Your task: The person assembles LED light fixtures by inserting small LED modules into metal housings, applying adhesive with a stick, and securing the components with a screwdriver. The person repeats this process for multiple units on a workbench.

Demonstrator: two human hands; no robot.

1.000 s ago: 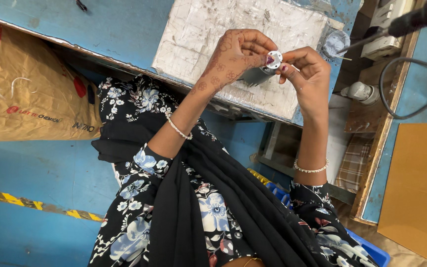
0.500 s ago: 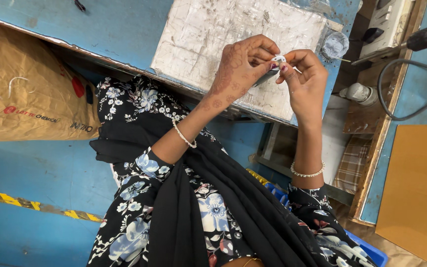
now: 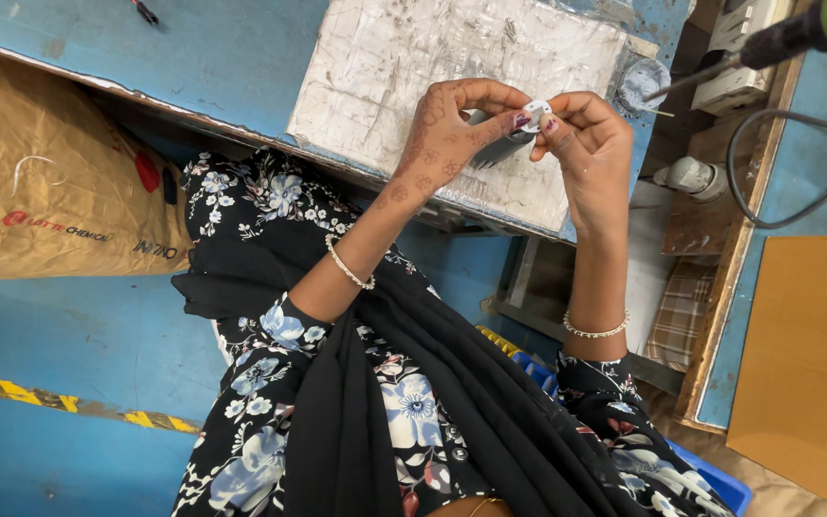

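Both my hands are raised together over the edge of the blue bench (image 3: 193,57). My left hand (image 3: 447,134), patterned with henna, and my right hand (image 3: 591,144) pinch a small white round part (image 3: 534,115) between their fingertips. A dark grey, ribbed piece (image 3: 498,151) sticks out below the part, under my left fingers. Each wrist wears a thin bracelet. The part's underside is hidden by my fingers.
A worn white board (image 3: 413,57) lies on the bench behind my hands. To the left is a brown sack (image 3: 50,191). At top right are a green-handled tool (image 3: 815,29) with a black cable, a small round container (image 3: 643,81) and a white bottle (image 3: 693,177). Cardboard (image 3: 806,364) lies right.
My hands stay joined on the white part, and the fingers shift on it slightly. The view wobbles a little, so the tool at top right shifts in the frame.
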